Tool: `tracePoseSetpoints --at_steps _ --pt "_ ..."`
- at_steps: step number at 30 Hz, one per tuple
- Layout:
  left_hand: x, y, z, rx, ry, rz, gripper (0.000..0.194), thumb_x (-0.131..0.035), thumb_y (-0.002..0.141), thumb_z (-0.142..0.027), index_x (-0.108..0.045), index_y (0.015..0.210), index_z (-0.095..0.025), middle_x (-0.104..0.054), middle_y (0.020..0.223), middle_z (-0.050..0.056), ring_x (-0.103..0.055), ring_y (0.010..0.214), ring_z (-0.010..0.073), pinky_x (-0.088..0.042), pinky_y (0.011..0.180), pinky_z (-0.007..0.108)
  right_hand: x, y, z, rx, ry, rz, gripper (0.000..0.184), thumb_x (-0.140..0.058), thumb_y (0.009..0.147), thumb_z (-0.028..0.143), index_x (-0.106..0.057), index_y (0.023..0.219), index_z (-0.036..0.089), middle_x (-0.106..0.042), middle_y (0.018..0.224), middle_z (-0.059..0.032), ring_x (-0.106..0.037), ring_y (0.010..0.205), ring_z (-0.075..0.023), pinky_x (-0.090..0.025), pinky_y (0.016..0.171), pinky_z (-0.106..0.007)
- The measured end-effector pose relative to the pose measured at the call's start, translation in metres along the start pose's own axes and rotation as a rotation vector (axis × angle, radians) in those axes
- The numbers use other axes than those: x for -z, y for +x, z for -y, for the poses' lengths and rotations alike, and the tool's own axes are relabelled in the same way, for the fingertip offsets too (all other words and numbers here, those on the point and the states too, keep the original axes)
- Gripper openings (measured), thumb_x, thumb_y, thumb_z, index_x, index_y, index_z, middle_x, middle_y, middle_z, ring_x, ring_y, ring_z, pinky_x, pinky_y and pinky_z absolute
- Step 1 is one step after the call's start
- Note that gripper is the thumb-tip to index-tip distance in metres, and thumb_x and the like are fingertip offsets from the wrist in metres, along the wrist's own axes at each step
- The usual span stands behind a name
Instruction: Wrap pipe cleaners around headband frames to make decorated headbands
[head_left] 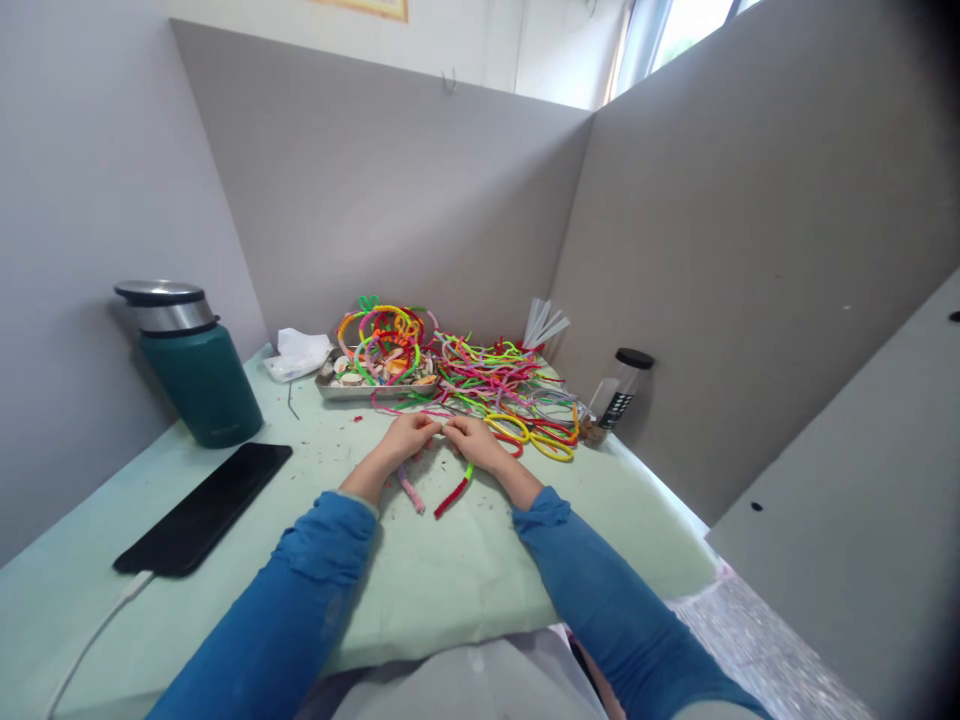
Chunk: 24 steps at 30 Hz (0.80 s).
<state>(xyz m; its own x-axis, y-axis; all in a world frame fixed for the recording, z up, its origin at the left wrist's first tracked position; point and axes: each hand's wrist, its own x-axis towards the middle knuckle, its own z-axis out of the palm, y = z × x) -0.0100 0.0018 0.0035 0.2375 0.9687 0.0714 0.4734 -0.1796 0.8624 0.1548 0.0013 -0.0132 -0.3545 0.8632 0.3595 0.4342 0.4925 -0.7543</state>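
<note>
My left hand point(407, 440) and my right hand point(478, 445) meet over the middle of the table, fingertips pinched close together. Between them they hold a pipe-cleaner strand. Its pink and lilac end point(410, 490) hangs below my left hand. A red and lime-green end point(451, 497) hangs below my right hand. My fingers hide the middle, so I cannot tell whether both ends belong to one piece. Just right of my right hand lie yellow pipe-cleaner loops point(551, 447). A tangled pile of coloured pipe cleaners point(495, 365) rests behind my hands.
A metal tray point(375, 392) holds shells and coloured pipe-cleaner hoops point(367, 350). On the left stand a teal bottle point(199, 385) and a black phone point(206, 510) on a cable. A clear black-lidded jar point(619, 395) leans at right. White tissue point(300, 350) lies behind. Grey partitions enclose the table.
</note>
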Motion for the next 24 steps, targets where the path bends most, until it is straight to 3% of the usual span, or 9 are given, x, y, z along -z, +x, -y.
tracePoseSetpoints --at_steps 24 --pt "-0.0003 0.0002 0.0007 -0.013 0.036 -0.003 0.023 -0.052 0.076 -0.035 -0.057 0.065 -0.015 -0.053 0.052 -0.003 -0.042 0.035 0.0069 -0.03 0.037 0.02 0.0013 -0.0009 0.0032 0.002 -0.033 -0.005 0.023 -0.047 0.083 0.025 -0.054 0.062 0.017 -0.049 0.051 0.0039 -0.043 0.051 -0.0101 -0.03 0.05 -0.021"
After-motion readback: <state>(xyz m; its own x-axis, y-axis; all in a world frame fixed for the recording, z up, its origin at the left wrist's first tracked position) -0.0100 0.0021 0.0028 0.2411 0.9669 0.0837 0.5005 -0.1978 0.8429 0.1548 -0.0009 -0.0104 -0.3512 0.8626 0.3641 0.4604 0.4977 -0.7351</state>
